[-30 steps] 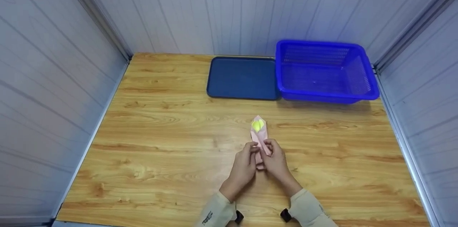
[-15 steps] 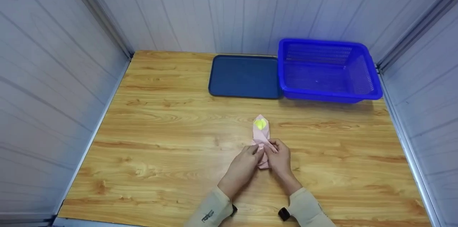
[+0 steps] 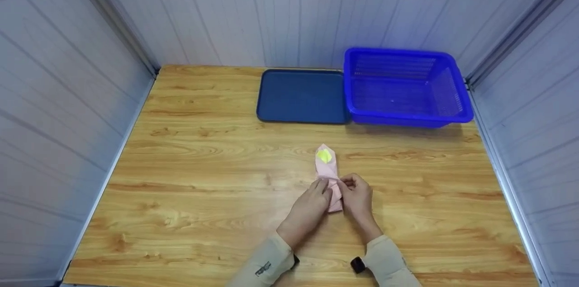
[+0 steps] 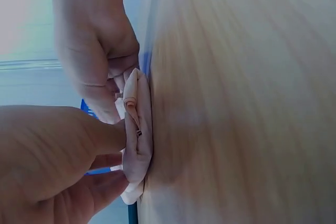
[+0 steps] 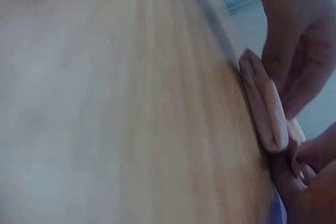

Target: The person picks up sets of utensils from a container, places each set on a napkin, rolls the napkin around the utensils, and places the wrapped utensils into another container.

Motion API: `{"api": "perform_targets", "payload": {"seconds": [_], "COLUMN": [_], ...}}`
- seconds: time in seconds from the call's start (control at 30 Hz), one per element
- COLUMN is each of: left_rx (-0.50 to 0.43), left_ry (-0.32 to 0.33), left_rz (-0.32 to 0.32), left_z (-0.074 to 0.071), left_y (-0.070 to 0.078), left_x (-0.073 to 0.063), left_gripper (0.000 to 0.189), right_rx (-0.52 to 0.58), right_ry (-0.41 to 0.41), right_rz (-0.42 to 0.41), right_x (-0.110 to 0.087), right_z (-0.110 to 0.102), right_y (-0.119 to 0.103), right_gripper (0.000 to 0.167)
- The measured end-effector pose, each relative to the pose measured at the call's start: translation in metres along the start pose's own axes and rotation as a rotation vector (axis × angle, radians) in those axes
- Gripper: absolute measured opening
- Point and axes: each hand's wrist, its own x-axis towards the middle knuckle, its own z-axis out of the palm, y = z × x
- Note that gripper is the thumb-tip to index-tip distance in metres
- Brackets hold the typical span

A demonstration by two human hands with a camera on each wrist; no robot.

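Observation:
A narrow pink folded cloth bundle [image 3: 326,170] lies lengthwise on the wooden table, with a pointed far end and a bright yellow rounded patch [image 3: 324,156] near it. Over its middle, my left hand [image 3: 308,208] grips the bundle's left side, fingertips on the upper layer. From the other side my right hand [image 3: 358,196] pinches its right edge between thumb and fingers. The left wrist view gives the bundle [image 4: 139,145] edge-on, thick and rolled, low on the tabletop. Its layers [image 5: 268,108] also show in the right wrist view. Fingers hide part of the middle.
A flat dark blue tray [image 3: 303,97] lies at the back of the table [image 3: 203,178]. Right beside it stands a blue plastic basket [image 3: 407,119] with slotted walls. Pale panels [image 3: 226,16] enclose the table at the back and both sides.
The loose diagonal pink flap under my hands has been folded across and now lies flatter over the bundle. My right hand has shifted slightly outward to the right edge; the left stays on the middle.

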Motion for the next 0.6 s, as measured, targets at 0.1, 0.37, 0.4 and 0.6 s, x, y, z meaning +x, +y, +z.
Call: {"api": "perform_targets", "payload": {"seconds": [0.1,0.37,0.4,0.6], "left_rx": [-0.007,-0.054,-0.055,-0.033], "left_ry": [-0.060,-0.138,-0.135,-0.079], "left_rz": [0.000,-0.011,-0.008,-0.051], "left_z": [0.001,0.000,0.000,0.001], "left_y": [-0.001,-0.003,-0.003,-0.003], "left_x": [0.000,0.009,0.010,0.012], "left_gripper": [0.032,0.035,0.034,0.024], "right_rx": [0.008,-0.080,-0.132,-0.417], "right_ry": [-0.034,-0.026,-0.012,-0.015], "right_rz": [0.051,0.013,-0.034,-0.278], "right_x": [0.003,0.006,0.005,-0.004], "right_z": [-0.002,-0.005,-0.006,-0.008], "right_y": [0.002,0.004,0.003,-0.012], "right_gripper": [0.007,0.008,0.008,0.009]}}
